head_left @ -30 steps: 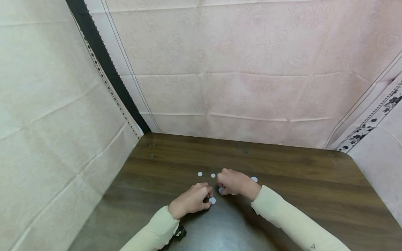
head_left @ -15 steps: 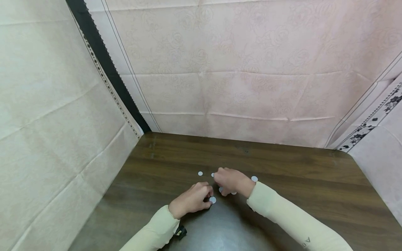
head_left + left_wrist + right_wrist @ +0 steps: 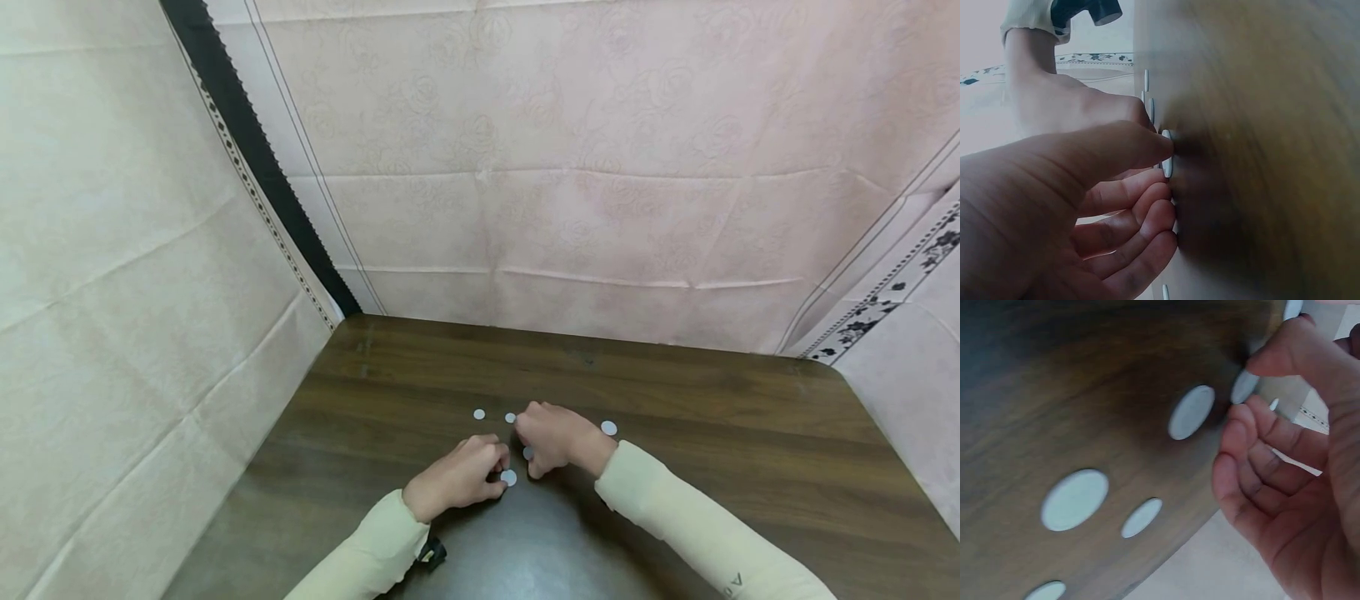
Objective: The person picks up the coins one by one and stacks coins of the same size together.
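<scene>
My left hand [image 3: 461, 477] pinches a flat white disc [image 3: 508, 477] at its edge between thumb and fingers, low against the wooden table. In the left wrist view the thumb presses on this disc [image 3: 1167, 153], seen edge-on. Just beyond it, my right hand [image 3: 561, 437] has thumb and fingers on either side of another white disc [image 3: 528, 452]. The right wrist view shows that disc [image 3: 1245, 386] pinched between thumb and fingertips at the tabletop. The two hands are close together, apart by a small gap.
More white discs lie flat: one at the left [image 3: 479, 414], one beside the right fingers [image 3: 510, 417], and one by the right wrist [image 3: 608, 427]. Another disc [image 3: 1191, 412] shows near the right hand. Light cloth [image 3: 570, 208] hangs behind the brown table [image 3: 420, 367].
My right hand shifted a little left, then back right, uncovering the disc by its fingers. A disc under its palm is now hidden in the head view. The left hand has stayed still.
</scene>
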Available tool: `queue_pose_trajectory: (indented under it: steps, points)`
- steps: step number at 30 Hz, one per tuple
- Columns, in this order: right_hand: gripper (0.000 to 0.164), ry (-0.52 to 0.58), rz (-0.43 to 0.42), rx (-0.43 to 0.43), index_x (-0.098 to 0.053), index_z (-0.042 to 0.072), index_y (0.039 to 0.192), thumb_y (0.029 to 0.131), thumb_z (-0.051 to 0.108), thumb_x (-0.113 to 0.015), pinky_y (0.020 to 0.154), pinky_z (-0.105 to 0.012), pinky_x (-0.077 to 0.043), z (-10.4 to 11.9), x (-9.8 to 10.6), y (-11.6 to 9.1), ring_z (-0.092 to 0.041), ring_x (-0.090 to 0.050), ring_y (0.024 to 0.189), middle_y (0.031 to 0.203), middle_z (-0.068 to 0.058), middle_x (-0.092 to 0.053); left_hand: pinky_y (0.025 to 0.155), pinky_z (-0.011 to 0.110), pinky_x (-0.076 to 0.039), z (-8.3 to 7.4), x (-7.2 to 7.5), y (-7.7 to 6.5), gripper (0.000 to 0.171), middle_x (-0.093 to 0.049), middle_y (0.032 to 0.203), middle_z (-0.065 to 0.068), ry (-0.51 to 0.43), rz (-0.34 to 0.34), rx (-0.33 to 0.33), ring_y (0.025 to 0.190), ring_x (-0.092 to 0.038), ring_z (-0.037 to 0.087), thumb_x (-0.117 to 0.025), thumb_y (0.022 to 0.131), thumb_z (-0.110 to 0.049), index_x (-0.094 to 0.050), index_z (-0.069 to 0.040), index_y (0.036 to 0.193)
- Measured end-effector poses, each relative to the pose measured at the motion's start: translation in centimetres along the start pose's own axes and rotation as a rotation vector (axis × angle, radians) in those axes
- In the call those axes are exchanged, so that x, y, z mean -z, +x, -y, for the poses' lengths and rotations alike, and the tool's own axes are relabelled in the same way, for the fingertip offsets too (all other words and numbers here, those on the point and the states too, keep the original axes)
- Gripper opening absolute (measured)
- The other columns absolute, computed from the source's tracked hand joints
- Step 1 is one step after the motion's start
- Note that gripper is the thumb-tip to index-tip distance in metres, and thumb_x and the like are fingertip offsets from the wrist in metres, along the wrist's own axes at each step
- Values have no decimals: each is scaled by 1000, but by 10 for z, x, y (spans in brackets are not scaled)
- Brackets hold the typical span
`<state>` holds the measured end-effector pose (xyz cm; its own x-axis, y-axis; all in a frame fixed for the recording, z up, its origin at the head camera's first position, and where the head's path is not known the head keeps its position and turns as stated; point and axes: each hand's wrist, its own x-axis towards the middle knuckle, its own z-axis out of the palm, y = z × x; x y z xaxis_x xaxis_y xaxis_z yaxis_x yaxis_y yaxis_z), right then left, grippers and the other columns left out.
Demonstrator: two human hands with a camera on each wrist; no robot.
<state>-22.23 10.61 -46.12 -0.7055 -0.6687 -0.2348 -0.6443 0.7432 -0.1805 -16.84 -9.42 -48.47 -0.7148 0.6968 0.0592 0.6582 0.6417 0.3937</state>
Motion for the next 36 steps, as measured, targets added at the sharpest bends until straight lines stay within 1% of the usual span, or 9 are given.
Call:
queue_pose_trajectory:
  steps: [5,8,11,14,20,24,29,36]
  points:
    - [28,65,-47,33,-59,19,68,74,20,-86,47,-22,-36,-8,-7,0,-5,-44,49,61,9,-51,63,17,-40,0,1,-1,14,-55,83,-2,-1,-5,-5,70,-42,3,-80,92,-12,-67,-10,88]
    - [27,91,-70,66,-58,19,66,73,19,-84,46,-22,-34,-12,-9,0,-4,-42,47,59,9,-48,64,16,-42,-1,2,-1,13,-57,85,-2,-9,0,1,71,-43,2,-80,92,-12,-68,-9,90]
    - [28,84,-91,98,-56,21,65,72,20,-83,46,-21,-32,-15,-11,0,-2,-39,47,58,12,-45,65,16,-43,0,1,-1,12,-57,86,-2,-21,10,7,72,-45,2,-80,92,-12,-69,-9,92]
    - [27,73,-104,122,-55,22,65,71,19,-81,46,-20,-31,-17,-12,0,-1,-38,48,58,13,-44,64,15,-43,0,1,-1,12,-56,85,-4,-13,17,12,71,-44,1,-80,93,-12,-69,-10,92]
    - [24,54,-110,151,-56,22,66,71,20,-80,47,-20,-31,-18,-13,0,-1,-38,48,57,13,-45,64,15,-42,1,-1,0,12,-55,84,-5,3,9,15,71,-44,1,-81,93,-14,-69,-11,91]
    - [25,50,-107,161,-56,21,66,73,21,-80,47,-20,-32,-18,-13,-1,-1,-38,48,57,13,-44,65,15,-42,0,-1,0,12,-55,84,-5,-4,18,31,71,-43,1,-80,93,-15,-69,-11,91]
    - [26,63,-106,157,-55,21,65,72,19,-81,46,-20,-29,-18,-12,-1,-1,-37,48,57,13,-42,65,15,-42,-1,-1,0,12,-55,84,-6,-15,21,39,72,-44,1,-80,93,-14,-69,-12,91]
    - [22,95,-83,135,-61,18,71,72,19,-83,48,-20,-34,-19,-11,0,-2,-41,50,62,12,-49,65,15,-43,0,-1,0,12,-56,85,-5,-13,17,39,72,-44,0,-80,93,-14,-68,-12,91]
